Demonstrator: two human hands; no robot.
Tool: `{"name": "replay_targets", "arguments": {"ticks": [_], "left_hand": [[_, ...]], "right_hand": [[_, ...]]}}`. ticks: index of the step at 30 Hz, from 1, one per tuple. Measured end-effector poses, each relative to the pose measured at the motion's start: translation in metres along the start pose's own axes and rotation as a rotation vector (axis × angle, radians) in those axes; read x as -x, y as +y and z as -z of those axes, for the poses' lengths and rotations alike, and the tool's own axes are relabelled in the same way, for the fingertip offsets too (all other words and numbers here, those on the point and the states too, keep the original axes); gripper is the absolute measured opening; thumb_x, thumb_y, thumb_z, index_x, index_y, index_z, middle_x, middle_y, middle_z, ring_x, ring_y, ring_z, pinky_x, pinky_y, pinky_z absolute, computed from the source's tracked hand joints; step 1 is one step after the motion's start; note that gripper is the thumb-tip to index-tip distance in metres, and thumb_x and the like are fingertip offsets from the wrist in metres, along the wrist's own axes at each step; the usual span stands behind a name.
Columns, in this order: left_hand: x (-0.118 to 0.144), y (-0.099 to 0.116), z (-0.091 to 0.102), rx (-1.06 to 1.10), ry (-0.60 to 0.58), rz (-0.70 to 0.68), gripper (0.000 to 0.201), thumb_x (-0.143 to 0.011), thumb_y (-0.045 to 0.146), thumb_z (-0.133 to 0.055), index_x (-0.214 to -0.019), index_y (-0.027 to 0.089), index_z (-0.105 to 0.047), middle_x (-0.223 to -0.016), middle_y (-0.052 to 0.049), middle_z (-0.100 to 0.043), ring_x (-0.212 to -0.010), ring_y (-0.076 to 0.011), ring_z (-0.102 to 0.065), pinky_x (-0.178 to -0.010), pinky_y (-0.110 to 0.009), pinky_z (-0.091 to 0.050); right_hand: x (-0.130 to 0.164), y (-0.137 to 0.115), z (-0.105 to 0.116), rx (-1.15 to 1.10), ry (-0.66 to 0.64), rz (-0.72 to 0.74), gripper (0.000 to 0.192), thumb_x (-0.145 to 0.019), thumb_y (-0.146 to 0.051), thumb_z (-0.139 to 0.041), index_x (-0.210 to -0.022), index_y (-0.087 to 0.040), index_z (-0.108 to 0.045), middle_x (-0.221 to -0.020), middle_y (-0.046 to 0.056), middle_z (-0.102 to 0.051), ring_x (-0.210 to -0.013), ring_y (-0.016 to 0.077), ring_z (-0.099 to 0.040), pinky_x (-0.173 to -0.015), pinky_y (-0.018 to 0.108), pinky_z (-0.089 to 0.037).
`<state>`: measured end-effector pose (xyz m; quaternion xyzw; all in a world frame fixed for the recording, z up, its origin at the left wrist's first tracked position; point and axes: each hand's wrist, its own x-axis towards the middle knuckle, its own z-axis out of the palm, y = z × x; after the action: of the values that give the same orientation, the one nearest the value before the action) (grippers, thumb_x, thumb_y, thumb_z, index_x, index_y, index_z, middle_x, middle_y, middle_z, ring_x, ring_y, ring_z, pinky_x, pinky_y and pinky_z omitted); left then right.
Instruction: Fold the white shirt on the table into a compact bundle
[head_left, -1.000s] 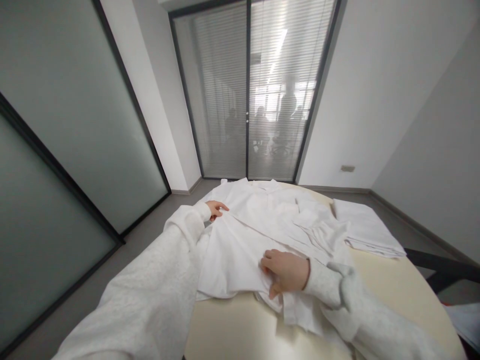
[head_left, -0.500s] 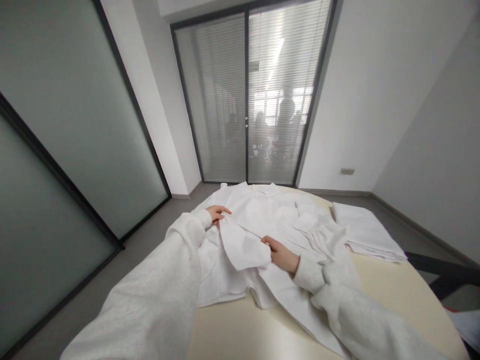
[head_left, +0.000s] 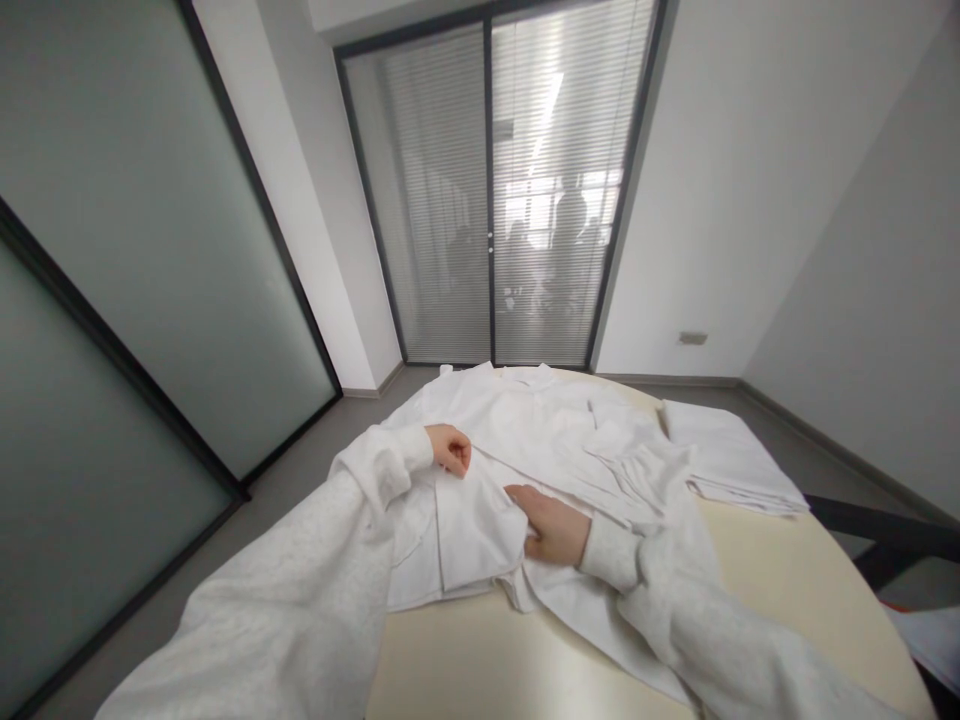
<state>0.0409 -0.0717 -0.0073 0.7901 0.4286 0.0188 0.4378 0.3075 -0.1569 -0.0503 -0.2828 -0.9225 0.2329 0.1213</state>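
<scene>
The left hand (head_left: 452,449) is closed in a loose fist and rests on the white shirt (head_left: 525,440), at the top of a folded flap. The right hand (head_left: 547,522) lies flat and open, with fingers together, pressing the flap's right edge. The shirt is spread over the far half of the round table (head_left: 480,660); the near part is bare. One folded stack (head_left: 731,460) lies at the right edge.
</scene>
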Motion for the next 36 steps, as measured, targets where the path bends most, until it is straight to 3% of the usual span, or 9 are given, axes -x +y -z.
{"name": "replay_targets", "arguments": {"ticks": [2, 5, 11, 15, 22, 27, 29, 33, 36], "left_hand": [[-0.002, -0.008, -0.009, 0.128, -0.171, 0.059, 0.042, -0.05, 0.044, -0.077, -0.08, 0.017, -0.065, -0.064, 0.0, -0.062, -0.061, -0.0126, -0.056, -0.059, -0.024, -0.043], [-0.003, -0.021, -0.021, 0.164, -0.247, 0.039, 0.064, -0.037, 0.048, -0.082, -0.09, 0.018, -0.064, -0.078, -0.001, -0.063, -0.071, -0.0146, -0.058, -0.067, -0.026, -0.045], [0.005, -0.02, -0.049, -0.345, -0.006, -0.117, 0.08, -0.025, 0.044, -0.085, -0.097, 0.022, -0.058, -0.085, 0.001, -0.053, -0.073, -0.0136, -0.048, -0.069, -0.024, -0.04], [0.001, -0.009, -0.058, -0.403, -0.057, -0.144, 0.053, -0.031, 0.04, -0.085, -0.074, 0.02, -0.06, -0.064, 0.004, -0.049, -0.058, -0.0108, -0.043, -0.057, -0.021, -0.035], [0.016, -0.003, -0.034, 0.062, -0.285, -0.014, 0.046, -0.04, 0.053, -0.079, -0.068, 0.019, -0.067, -0.053, 0.004, -0.057, -0.048, -0.0084, -0.045, -0.049, -0.02, -0.034], [0.04, 0.007, -0.005, 0.099, -0.356, 0.116, 0.04, -0.059, 0.057, -0.067, -0.069, 0.019, -0.072, -0.055, -0.002, -0.064, -0.049, -0.0103, -0.052, -0.047, -0.02, -0.035], [0.038, 0.014, 0.003, 0.059, -0.266, 0.117, 0.038, -0.065, 0.056, -0.063, -0.071, 0.019, -0.072, -0.056, -0.002, -0.065, -0.049, -0.0096, -0.052, -0.047, -0.019, -0.034], [0.012, 0.03, 0.012, -0.039, 0.099, -0.042, 0.035, -0.076, 0.048, -0.057, -0.089, 0.018, -0.07, -0.075, -0.003, -0.069, -0.066, -0.0115, -0.059, -0.059, -0.019, -0.039], [-0.016, 0.041, 0.01, -0.268, 0.328, -0.198, 0.031, -0.08, 0.04, -0.055, -0.096, 0.018, -0.068, -0.097, -0.006, -0.067, -0.091, -0.0162, -0.059, -0.081, -0.024, -0.04]], "right_hand": [[0.002, 0.001, 0.007, 0.005, 0.011, -0.057, 0.059, -0.062, -0.014, -0.054, -0.12, -0.015, -0.039, -0.106, 0.011, -0.054, -0.095, 0.0216, -0.053, -0.08, 0.032, -0.04], [0.004, 0.004, 0.024, -0.024, -0.038, -0.106, 0.056, -0.061, -0.012, -0.051, -0.116, -0.015, -0.039, -0.085, 0.004, -0.058, -0.078, 0.0182, -0.055, -0.069, 0.029, -0.041], [0.007, 0.028, 0.038, -0.436, -0.112, -0.152, 0.036, -0.064, -0.02, -0.054, -0.098, -0.017, -0.045, -0.063, -0.006, -0.048, -0.055, 0.0096, -0.045, -0.051, 0.021, -0.036], [0.008, 0.033, 0.033, -0.785, -0.318, -0.213, 0.033, -0.064, -0.032, -0.063, -0.088, -0.016, -0.047, -0.061, -0.007, -0.05, -0.049, 0.0074, -0.044, -0.045, 0.019, -0.036], [0.017, 0.005, 0.051, -0.775, -0.624, -0.108, 0.045, -0.065, -0.048, -0.068, -0.089, -0.011, -0.063, -0.076, -0.001, -0.062, -0.071, 0.0127, -0.058, -0.065, 0.022, -0.046], [0.017, -0.019, 0.06, -0.714, -0.904, 0.059, 0.057, -0.073, -0.056, -0.057, -0.111, -0.013, -0.061, -0.1, 0.006, -0.064, -0.1, 0.0176, -0.058, -0.083, 0.024, -0.044], [0.015, -0.021, 0.056, -0.689, -0.734, 0.046, 0.056, -0.078, -0.056, -0.051, -0.115, -0.014, -0.058, -0.101, 0.009, -0.064, -0.097, 0.018, -0.059, -0.079, 0.027, -0.047], [0.009, -0.015, 0.035, -0.359, -0.14, 0.093, 0.044, -0.082, -0.048, -0.048, -0.115, -0.02, -0.059, -0.12, 0.011, -0.056, -0.111, 0.0216, -0.05, -0.095, 0.039, -0.038], [0.007, -0.013, 0.012, -0.081, -0.159, 0.15, 0.061, -0.074, -0.047, -0.059, -0.129, -0.026, -0.045, -0.143, 0.01, -0.03, -0.132, 0.0303, -0.019, -0.104, 0.056, -0.01]]}}
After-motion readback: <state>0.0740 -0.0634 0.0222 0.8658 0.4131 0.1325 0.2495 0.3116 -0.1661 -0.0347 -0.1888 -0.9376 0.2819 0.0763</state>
